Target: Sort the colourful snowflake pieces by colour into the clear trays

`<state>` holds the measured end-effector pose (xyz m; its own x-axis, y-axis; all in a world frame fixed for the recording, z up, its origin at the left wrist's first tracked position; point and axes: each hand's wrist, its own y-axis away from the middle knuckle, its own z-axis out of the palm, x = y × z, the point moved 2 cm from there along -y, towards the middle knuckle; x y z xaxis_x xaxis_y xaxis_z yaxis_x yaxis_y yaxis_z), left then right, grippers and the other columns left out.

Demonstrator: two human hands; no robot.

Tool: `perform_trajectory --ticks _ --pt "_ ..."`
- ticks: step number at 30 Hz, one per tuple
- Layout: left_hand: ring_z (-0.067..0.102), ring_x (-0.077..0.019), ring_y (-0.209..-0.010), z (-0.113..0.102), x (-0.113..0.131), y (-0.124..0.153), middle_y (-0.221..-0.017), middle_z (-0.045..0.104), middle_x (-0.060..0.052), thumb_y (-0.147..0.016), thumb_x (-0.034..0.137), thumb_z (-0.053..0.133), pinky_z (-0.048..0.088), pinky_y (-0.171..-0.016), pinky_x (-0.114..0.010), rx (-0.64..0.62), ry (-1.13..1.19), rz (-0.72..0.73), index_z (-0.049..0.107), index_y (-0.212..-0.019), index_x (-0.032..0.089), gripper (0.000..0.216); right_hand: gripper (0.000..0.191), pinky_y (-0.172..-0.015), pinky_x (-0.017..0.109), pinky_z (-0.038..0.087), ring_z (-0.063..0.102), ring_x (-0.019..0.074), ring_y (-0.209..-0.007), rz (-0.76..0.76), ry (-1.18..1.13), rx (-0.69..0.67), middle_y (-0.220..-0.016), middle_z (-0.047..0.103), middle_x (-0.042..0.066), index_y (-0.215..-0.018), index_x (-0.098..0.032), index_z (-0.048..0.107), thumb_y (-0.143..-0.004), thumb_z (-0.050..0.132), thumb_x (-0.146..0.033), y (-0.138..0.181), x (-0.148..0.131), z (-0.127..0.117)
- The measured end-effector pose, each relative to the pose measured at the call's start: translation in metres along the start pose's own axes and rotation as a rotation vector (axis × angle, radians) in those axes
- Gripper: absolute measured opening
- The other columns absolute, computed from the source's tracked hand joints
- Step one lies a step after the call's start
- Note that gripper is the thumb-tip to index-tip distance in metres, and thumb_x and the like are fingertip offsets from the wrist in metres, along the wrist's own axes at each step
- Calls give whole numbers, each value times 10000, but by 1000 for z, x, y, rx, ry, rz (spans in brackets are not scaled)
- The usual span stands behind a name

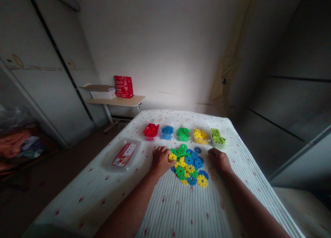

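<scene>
A heap of flat plastic gear-shaped discs (190, 165) in yellow, green and blue lies on the white cloth-covered table (165, 203). My left hand (160, 159) rests at the heap's left edge, fingers curled round a yellow disc (172, 157). My right hand (218, 159) lies at the heap's right edge with fingers curled under; nothing shows in it. Behind the heap stands a row of clear tubs, each with one colour: red (151, 130), blue (167, 131), green (183, 133), yellow (200, 135), lime (218, 136).
A clear lid or tray with a red and white card (124, 154) lies left of my left hand. Beyond the table stand a small side table with a red bag (123, 86) and a box, a wardrobe at left, and clothes (15, 141) on the floor.
</scene>
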<state>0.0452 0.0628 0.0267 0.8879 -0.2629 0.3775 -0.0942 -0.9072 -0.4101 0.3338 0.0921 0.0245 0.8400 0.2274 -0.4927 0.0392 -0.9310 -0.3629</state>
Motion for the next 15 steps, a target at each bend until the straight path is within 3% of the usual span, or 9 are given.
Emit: perform_trajectory --ticks 8,11,15 --pt "568 -158 -880 2 -25 -6 -896 622 -31 -694 289 590 437 -804 -285 73 465 -106 603 -861 172 204 253 -653 245 440 624 172 -740 -38 23 -11 -817 691 50 -818 -205 646 -763 418 -300 0 0 1" --pt "564 -159 -881 3 -22 -6 -887 627 -21 -652 260 626 432 -815 -286 39 409 -50 619 -839 179 204 253 -661 247 440 624 173 -747 -30 45 -30 -822 687 53 -832 -196 642 -768 417 -293 0 0 1" --pt "540 -188 -908 2 -13 -5 -903 628 -13 -570 262 688 409 -832 -318 -36 158 16 650 -801 211 239 234 -667 245 439 624 171 -754 -22 60 -41 -832 685 52 -829 -196 639 -769 425 -270 -1 -1 1"
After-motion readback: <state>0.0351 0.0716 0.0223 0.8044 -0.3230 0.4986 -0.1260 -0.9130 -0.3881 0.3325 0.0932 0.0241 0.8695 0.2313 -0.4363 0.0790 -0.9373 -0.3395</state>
